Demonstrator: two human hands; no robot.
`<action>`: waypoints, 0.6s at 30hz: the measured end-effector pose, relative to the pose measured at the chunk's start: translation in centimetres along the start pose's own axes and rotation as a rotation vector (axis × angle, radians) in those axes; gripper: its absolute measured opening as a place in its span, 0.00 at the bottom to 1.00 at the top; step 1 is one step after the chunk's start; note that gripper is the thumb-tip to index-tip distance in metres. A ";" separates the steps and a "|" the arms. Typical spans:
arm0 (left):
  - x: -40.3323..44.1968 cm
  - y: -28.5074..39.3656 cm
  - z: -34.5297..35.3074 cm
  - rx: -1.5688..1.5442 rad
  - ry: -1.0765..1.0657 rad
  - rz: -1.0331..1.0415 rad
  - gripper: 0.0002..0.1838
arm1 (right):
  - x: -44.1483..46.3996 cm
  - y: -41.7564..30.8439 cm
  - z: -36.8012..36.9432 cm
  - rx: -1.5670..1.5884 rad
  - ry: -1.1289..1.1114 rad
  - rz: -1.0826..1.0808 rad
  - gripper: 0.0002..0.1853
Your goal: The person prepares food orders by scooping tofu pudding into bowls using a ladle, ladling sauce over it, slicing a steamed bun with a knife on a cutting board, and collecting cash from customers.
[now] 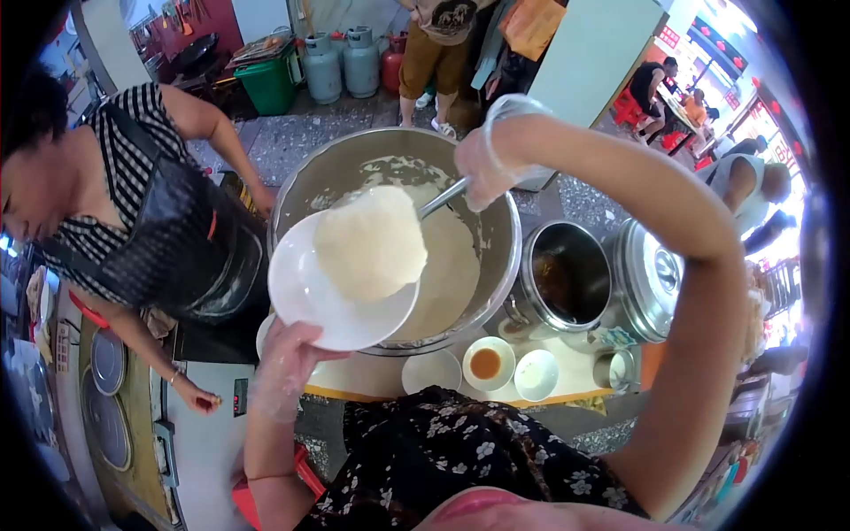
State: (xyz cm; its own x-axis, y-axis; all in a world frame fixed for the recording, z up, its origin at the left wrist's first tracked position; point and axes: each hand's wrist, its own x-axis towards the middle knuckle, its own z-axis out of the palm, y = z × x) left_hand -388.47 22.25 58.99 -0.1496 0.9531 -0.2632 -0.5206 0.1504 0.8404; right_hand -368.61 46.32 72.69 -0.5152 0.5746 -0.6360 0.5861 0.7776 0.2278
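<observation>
My left hand (pixel 290 361), in a clear plastic glove, grips a white bowl (pixel 297 274) by its near rim, tilted over the big pot. My right hand (pixel 496 159), also gloved, is closed on the metal handle of a ladle (pixel 443 198). A smooth, pale, soft mass like tofu pudding (pixel 372 243) hides the ladle's head and overlaps the bowl. I cannot tell whether it rests in the bowl or on the ladle. Below stands the large metal pot (pixel 503 257), with more of the pale food inside and smears on its wall.
A deep metal pot (pixel 567 265) of dark liquid and a lidded metal pot (pixel 651 279) stand at the right. Along the near edge are a bowl of brown sauce (pixel 485 364) and a white bowl (pixel 536 375). A co-worker in an apron (pixel 186 230) stands close at the left.
</observation>
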 end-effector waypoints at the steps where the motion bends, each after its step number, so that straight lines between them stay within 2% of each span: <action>1: 0.5 -0.3 0.5 0.002 -0.003 -0.002 0.33 | 0.0 -0.5 0.2 -0.051 0.026 -0.039 0.22; 3: 1.0 -0.8 1.4 -0.054 -0.098 -0.014 0.35 | -1.2 -1.2 0.5 -0.052 0.078 0.032 0.21; 4: 1.3 -1.1 1.6 -0.065 -0.075 -0.041 0.35 | -1.4 -1.6 0.9 -0.052 0.123 0.093 0.19; 7: 1.7 -1.8 0.5 -0.040 0.069 0.054 0.33 | 0.4 0.2 2.2 -0.091 0.519 0.094 0.18; 8: 1.2 -1.5 0.0 -0.045 0.107 0.064 0.32 | 0.7 0.5 1.7 -0.062 0.445 0.038 0.18; 10: -0.4 -0.2 -0.5 0.022 0.204 0.143 0.29 | 0.8 1.5 0.1 0.075 0.684 0.483 0.18; 11: -1.1 0.0 -1.3 0.089 0.230 0.202 0.27 | 0.3 1.4 0.3 -0.048 0.742 0.424 0.18; 12: -1.3 0.8 -2.0 0.105 0.286 0.254 0.26 | 2.9 2.4 2.2 -0.037 0.723 0.398 0.18; 15: -1.0 2.8 -3.7 -0.028 0.548 0.317 0.24 | 15.6 4.8 10.6 0.280 0.271 -0.039 0.16; 16: -2.5 3.6 -2.7 -0.049 0.566 0.331 0.25 | 10.8 1.5 9.0 0.114 0.396 0.070 0.13; 18: -1.4 4.7 -0.9 0.122 0.723 0.380 0.35 | 15.0 -1.7 10.9 -0.028 0.366 -0.086 0.11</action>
State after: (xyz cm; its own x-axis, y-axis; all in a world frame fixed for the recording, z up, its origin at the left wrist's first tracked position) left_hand -391.42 21.41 62.86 -0.8228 0.5468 -0.1553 -0.2365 -0.0808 0.9683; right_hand -370.55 50.83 54.76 -0.7542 0.5559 -0.3495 0.5160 0.8309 0.2080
